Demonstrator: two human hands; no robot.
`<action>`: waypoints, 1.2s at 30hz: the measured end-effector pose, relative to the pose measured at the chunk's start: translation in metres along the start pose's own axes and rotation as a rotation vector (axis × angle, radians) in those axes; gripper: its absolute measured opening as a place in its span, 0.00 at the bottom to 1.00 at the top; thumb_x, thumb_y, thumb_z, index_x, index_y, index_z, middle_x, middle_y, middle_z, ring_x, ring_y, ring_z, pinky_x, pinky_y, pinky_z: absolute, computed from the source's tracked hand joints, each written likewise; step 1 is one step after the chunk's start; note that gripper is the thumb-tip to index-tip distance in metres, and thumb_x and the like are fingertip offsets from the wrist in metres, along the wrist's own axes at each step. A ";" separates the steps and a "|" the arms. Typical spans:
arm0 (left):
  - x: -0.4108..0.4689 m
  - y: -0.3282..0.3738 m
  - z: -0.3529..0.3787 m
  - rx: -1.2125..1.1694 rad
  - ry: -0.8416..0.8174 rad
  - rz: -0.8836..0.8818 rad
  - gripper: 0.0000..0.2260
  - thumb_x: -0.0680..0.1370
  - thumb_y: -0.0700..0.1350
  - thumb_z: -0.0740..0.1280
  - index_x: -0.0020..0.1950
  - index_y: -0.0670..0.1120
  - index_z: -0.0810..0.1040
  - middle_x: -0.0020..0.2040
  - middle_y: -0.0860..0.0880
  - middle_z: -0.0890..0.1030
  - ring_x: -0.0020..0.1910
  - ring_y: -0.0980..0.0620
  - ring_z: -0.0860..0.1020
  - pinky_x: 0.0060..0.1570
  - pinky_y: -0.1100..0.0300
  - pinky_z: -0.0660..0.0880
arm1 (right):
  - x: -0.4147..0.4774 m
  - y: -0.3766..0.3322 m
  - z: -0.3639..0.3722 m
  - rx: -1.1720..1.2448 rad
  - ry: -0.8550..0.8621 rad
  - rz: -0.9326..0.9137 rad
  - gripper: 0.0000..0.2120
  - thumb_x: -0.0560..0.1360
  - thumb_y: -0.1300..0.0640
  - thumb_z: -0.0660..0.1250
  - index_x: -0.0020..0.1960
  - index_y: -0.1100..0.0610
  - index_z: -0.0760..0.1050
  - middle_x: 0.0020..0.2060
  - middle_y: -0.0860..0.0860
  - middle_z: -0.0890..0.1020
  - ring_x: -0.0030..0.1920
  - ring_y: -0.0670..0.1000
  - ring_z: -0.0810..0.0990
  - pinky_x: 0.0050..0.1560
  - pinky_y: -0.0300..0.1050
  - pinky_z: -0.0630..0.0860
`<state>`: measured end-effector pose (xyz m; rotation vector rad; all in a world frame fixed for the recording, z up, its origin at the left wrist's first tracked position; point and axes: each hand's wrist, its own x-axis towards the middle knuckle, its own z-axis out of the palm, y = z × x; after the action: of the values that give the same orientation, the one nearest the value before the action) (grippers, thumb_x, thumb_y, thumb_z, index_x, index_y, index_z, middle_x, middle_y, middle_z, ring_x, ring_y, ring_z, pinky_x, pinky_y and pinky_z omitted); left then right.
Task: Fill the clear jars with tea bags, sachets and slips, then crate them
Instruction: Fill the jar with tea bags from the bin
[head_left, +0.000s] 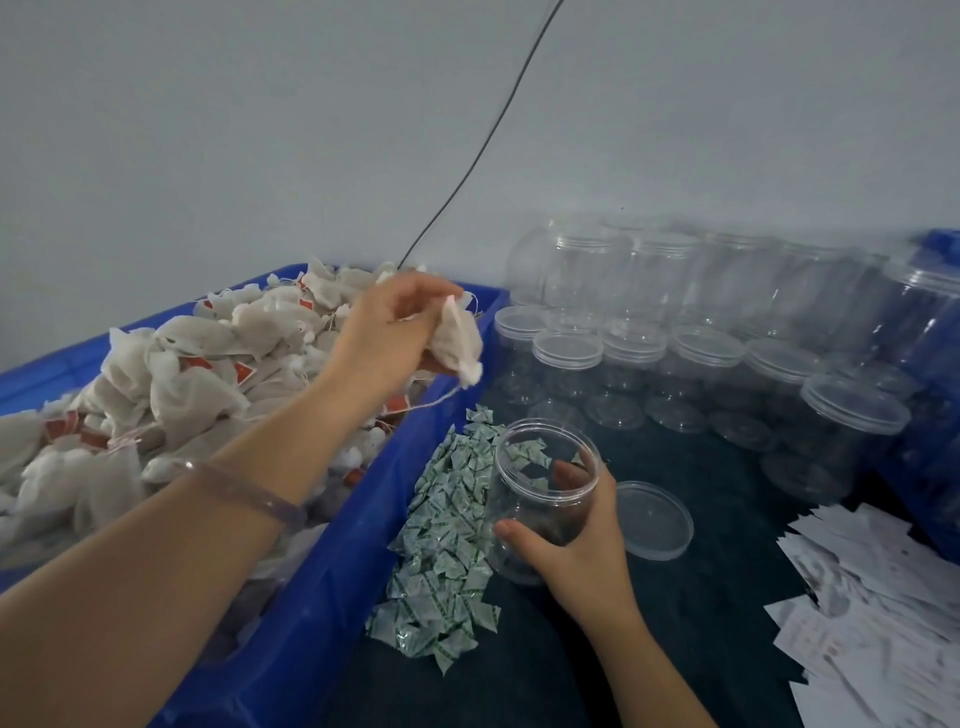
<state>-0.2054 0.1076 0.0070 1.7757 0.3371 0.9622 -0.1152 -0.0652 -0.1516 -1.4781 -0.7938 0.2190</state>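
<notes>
My left hand is raised over the right rim of the blue bin, closed on a small bunch of white tea bags with a string trailing down. The bin holds a heap of tea bags with red tags. My right hand grips an open, tilted clear jar on the dark table, its mouth facing up and left. The jar's clear lid lies flat just right of it. A pile of green-and-white sachets sits between bin and jar. White paper slips lie at the right.
Several lidded clear jars stand in rows at the back against the grey wall, some stacked. A blue crate with jars sits at the far right. A black cable runs up the wall.
</notes>
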 end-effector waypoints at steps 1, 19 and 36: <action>-0.006 0.006 0.010 0.015 -0.067 0.044 0.15 0.79 0.35 0.64 0.43 0.54 0.82 0.42 0.60 0.84 0.41 0.61 0.83 0.34 0.66 0.78 | 0.000 0.000 0.000 0.003 -0.004 0.000 0.47 0.52 0.40 0.80 0.65 0.28 0.61 0.57 0.27 0.72 0.61 0.34 0.73 0.61 0.39 0.75; 0.016 -0.035 0.004 0.788 -0.191 0.070 0.11 0.80 0.37 0.60 0.58 0.44 0.79 0.53 0.53 0.78 0.54 0.51 0.77 0.53 0.61 0.73 | 0.000 -0.003 0.001 -0.023 0.012 -0.010 0.43 0.52 0.39 0.80 0.60 0.21 0.60 0.56 0.26 0.72 0.60 0.33 0.74 0.52 0.25 0.73; 0.017 -0.104 -0.032 1.473 -0.357 -0.117 0.04 0.78 0.42 0.63 0.48 0.45 0.67 0.56 0.43 0.73 0.50 0.44 0.73 0.46 0.53 0.72 | -0.003 -0.004 -0.001 -0.039 -0.019 0.029 0.44 0.52 0.37 0.79 0.60 0.21 0.59 0.59 0.30 0.73 0.60 0.34 0.74 0.52 0.31 0.74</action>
<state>-0.1964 0.1825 -0.0732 3.1050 1.0711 0.1639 -0.1180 -0.0683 -0.1485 -1.5274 -0.7959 0.2409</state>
